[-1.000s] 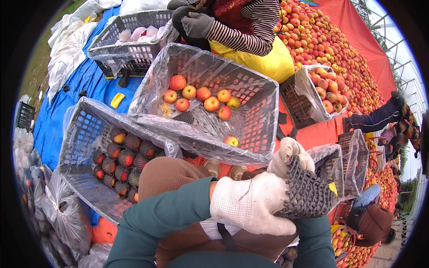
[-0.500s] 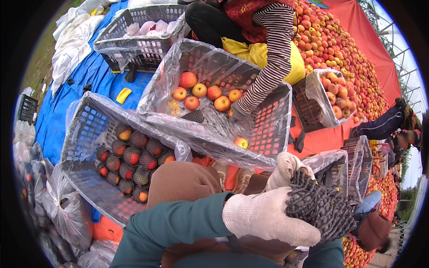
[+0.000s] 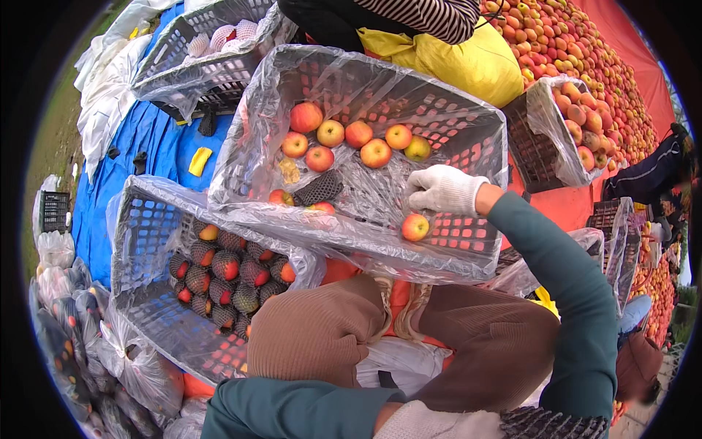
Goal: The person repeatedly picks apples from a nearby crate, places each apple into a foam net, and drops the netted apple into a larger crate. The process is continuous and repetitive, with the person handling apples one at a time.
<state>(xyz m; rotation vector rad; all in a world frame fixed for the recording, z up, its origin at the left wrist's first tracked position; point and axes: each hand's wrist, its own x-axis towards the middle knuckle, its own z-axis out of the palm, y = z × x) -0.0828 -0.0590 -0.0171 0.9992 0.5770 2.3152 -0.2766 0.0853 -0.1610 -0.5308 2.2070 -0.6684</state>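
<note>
My right hand (image 3: 447, 189), in a white knit glove, reaches into the plastic-lined crate (image 3: 329, 227) in front of me. Its fingers are slightly bent and apart, with nothing visible between them. Just below the fingertips lies a red-yellow apple (image 3: 415, 227). Farther left, several loose apples (image 3: 358, 134) rest on the liner beside a dark foam net sleeve (image 3: 319, 188). At the bottom edge my gloved left hand (image 3: 439, 423) is partly cut off. It is closed on a bundle of dark foam net sleeves (image 3: 557, 424); its fingertips are out of view.
A second lined crate (image 3: 157, 293) at left holds several netted apples (image 3: 227, 267). A crate with white-netted fruit (image 3: 232, 33) stands far left. At far right are a full apple crate (image 3: 537, 139) and a large apple heap (image 3: 578, 51). Another person sits beyond the middle crate.
My right hand has left the net bundle and reached into the crate. My left hand has dropped toward the bottom edge. The other person's hand has withdrawn, and more apples show in the crate.
</note>
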